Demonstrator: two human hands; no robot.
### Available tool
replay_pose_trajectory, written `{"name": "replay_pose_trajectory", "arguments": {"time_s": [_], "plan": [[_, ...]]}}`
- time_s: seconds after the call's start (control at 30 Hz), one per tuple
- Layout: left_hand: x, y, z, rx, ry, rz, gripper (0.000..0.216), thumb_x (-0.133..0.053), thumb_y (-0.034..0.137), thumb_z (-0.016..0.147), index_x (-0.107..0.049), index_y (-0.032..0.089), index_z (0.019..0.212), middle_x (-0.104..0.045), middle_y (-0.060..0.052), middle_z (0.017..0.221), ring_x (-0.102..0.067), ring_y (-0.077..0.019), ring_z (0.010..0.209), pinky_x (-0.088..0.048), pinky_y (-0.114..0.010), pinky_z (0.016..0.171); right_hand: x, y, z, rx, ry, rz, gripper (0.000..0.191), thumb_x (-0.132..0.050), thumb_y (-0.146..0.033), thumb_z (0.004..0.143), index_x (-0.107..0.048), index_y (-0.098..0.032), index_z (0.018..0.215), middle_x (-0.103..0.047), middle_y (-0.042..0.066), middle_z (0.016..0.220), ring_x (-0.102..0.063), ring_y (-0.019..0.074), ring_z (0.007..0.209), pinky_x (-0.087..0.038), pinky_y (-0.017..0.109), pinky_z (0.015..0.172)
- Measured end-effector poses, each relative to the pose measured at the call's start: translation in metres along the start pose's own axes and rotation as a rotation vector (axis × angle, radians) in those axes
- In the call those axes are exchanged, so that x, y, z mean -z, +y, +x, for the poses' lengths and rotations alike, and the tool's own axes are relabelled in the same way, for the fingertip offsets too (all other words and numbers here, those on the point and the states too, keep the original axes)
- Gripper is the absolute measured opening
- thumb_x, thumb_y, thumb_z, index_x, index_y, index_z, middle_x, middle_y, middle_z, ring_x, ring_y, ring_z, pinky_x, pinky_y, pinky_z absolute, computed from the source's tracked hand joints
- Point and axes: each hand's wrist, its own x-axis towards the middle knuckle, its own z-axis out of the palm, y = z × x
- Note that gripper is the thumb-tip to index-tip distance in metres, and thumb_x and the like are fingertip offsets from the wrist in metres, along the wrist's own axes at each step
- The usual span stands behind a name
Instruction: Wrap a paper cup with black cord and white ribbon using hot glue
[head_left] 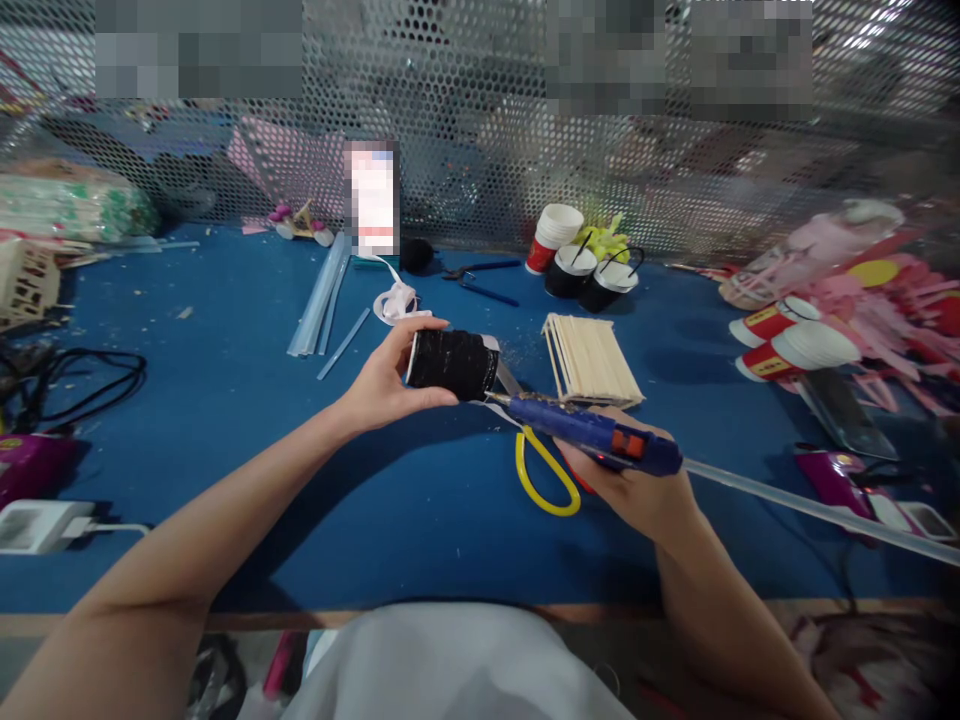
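My left hand [386, 375] grips a black-wrapped cup [454, 365] lying on its side above the blue table. Its fingers and thumb span the cup's wall. My right hand [637, 490] is closed round a blue glue gun [585, 428], whose metal nozzle meets or nearly meets the cup's right end near its lower edge. A clear glue stick [810, 508] runs out of the gun's back. Below the gun lie scissors with a yellow handle [547, 488], partly hidden by the gun and my right hand. A pale ribbon strip hangs by the cup's right end.
Behind the cup are a ribbon roll [397, 300], pliers [484, 280] and a phone [373, 200]. A wooden-stick panel [594, 358] lies right of centre, with black cups [570, 272] behind it. Glue sticks [321, 300] lie left, paper cups [799, 350] right. A perforated metal screen [465, 120] bounds the back.
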Motion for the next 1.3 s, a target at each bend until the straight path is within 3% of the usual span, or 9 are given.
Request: {"name": "replay_pose_trajectory", "arguments": {"time_s": [0.3, 0.73, 0.93, 1.3], "plan": [[0.001, 0.0, 0.0, -0.052, 0.017, 0.047, 0.07, -0.08, 0.039, 0.059, -0.047, 0.023, 0.118, -0.053, -0.008, 0.112, -0.056, -0.0208, 0.099, -0.047, -0.031, 0.083, 0.0, 0.002, -0.002, 0.036, -0.036, -0.015, 0.009, -0.063, -0.021, 0.076, -0.055, -0.021, 0.081, -0.065, 0.0, 0.072, -0.064, 0.0155, 0.062, -0.053, 0.026, 0.058], [0.002, 0.003, 0.0, -0.091, -0.038, 0.089, 0.071, -0.081, 0.037, 0.059, -0.046, 0.022, 0.12, -0.053, -0.012, 0.117, -0.054, -0.0254, 0.108, -0.046, -0.039, 0.092, 0.004, -0.003, 0.002, 0.005, 0.071, 0.006, 0.004, -0.06, -0.024, 0.078, -0.057, -0.023, 0.079, -0.067, 0.001, 0.074, -0.066, 0.0188, 0.07, -0.055, 0.028, 0.058], [0.001, 0.004, 0.0, -0.151, -0.077, 0.112, 0.072, -0.081, 0.034, 0.059, -0.046, 0.022, 0.121, -0.053, -0.011, 0.118, -0.054, -0.0257, 0.11, -0.044, -0.04, 0.095, 0.003, -0.001, 0.002, 0.063, 0.139, -0.081, 0.008, -0.062, -0.022, 0.077, -0.061, -0.022, 0.085, -0.07, 0.001, 0.077, -0.068, 0.0195, 0.07, -0.056, 0.029, 0.062], [0.0, 0.011, 0.001, -0.204, -0.127, 0.189, 0.07, -0.08, 0.037, 0.06, -0.048, 0.021, 0.12, -0.054, -0.012, 0.115, -0.054, -0.0254, 0.107, -0.045, -0.038, 0.092, 0.002, -0.004, 0.007, 0.068, 0.196, -0.076, 0.005, -0.06, -0.022, 0.078, -0.063, -0.024, 0.081, -0.071, 0.001, 0.079, -0.068, 0.0202, 0.07, -0.058, 0.031, 0.066]]}}
